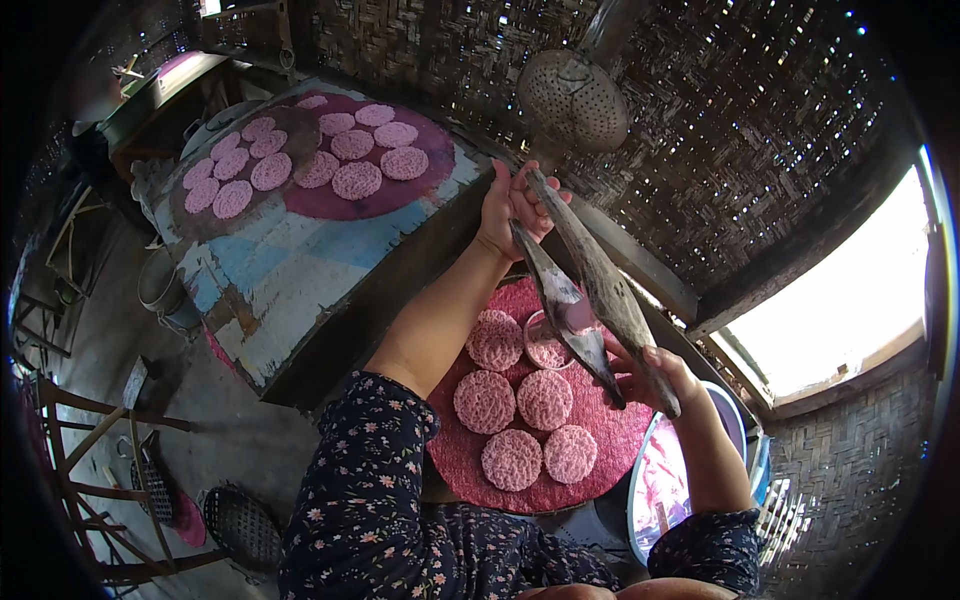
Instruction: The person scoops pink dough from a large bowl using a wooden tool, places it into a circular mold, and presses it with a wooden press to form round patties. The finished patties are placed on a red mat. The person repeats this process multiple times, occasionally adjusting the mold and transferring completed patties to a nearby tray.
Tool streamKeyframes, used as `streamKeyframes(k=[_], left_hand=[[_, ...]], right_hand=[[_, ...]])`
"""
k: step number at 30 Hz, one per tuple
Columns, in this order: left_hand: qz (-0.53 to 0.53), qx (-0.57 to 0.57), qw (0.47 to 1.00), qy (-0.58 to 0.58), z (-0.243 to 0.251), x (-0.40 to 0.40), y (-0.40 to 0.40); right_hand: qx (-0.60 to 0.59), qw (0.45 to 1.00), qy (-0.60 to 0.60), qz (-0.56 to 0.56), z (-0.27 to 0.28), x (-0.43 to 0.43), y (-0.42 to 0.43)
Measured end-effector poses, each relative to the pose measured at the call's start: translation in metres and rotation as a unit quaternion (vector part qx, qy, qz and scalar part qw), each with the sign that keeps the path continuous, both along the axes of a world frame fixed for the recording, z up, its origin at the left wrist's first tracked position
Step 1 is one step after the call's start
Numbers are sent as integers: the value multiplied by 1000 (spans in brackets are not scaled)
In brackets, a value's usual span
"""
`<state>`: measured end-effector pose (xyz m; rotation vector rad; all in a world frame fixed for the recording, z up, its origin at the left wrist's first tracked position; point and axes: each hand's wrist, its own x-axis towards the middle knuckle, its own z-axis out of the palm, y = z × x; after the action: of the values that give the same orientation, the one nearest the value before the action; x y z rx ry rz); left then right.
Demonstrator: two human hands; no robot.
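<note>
A two-part wooden press (611, 289) slants over a round pink mat (622, 427). My left hand (517, 202) is at its upper end, with the fingers around the upper bar. My right hand (656, 379) grips the lower end, around both wooden pieces. Between the two pieces shows a pink plug (579, 315). Under the press, a thin white ring (531, 341) lies on the mat around pink strands. Several round, lacy pink noodle-like cakes (484, 402) lie beside it in rough rows.
At the upper left, a worn blue and white table (300, 277) bears two round mats (442, 161) with more pink cakes (356, 180). A perforated metal skimmer (574, 101) hangs on the woven bamboo wall. A basin (645, 480) with pink contents stands at the right, below a bright window.
</note>
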<state>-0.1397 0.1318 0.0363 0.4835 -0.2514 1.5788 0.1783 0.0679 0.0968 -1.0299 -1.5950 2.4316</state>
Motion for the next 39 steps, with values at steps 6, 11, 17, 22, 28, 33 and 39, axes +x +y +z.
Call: streamKeyframes(k=[6,11,17,22,28,33,39], left_hand=[[-11,42,999,-26,2,2,24],[-22,14,999,-28,-4,25,29],[-26,-42,998,-29,-19,45,15],[15,-83,996,-12,-24,32,2],[26,-34,999,-28,-12,13,5],[51,-86,995,-16,-17,26,10],[-28,-29,999,-23,-6,37,-3]], right_hand=[[80,995,-30,-56,9,-3,12],[152,975,-99,-125,21,10,5],[134,978,-121,-107,23,21,-12],[131,982,-106,-88,19,10,-25],[140,980,-86,-114,17,-12,-23],[162,968,-146,-123,22,-5,-22],[128,981,-108,-97,32,5,-39]])
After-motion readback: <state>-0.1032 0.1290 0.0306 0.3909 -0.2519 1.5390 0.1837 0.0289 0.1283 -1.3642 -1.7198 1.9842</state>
